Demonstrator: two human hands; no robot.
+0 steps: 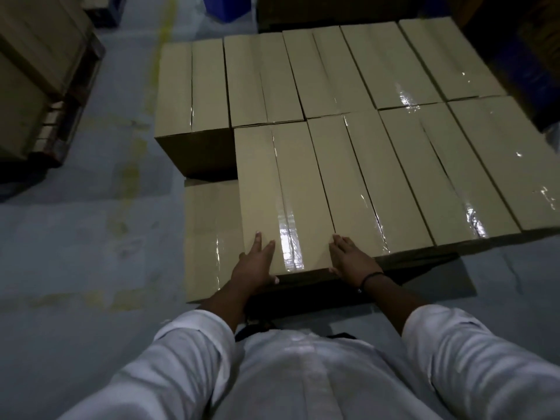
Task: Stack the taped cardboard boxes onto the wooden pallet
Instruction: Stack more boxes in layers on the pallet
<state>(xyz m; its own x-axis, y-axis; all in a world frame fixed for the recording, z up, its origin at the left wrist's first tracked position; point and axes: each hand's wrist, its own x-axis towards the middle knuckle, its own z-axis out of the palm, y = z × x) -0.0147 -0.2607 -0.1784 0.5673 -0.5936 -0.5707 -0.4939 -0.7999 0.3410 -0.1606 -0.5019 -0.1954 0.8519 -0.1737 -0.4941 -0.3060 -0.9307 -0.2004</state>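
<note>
Found taped cardboard box point(281, 189) at the near left corner of the top layer, flush against neighbour box point(366, 186) on its right. Noted left hand point(256, 265) on its near left corner, fingers point(257, 242) straight and spread on the lid, thumb over the near face. Noted right hand point(351, 260) on the near right corner, fingers straight and close together along the seam with the neighbour box; black band point(374, 275) at the wrist. Counted nine box tops in two rows at this level, tape glinting on several. Observed lower box point(212, 237) touching the left side, one tier down. Could not make out the pallet beneath the stack in the dark. Logged loaded pallet point(86, 74) well apart at left, across grey floor point(75, 237) with worn yellow line point(165, 40).
</note>
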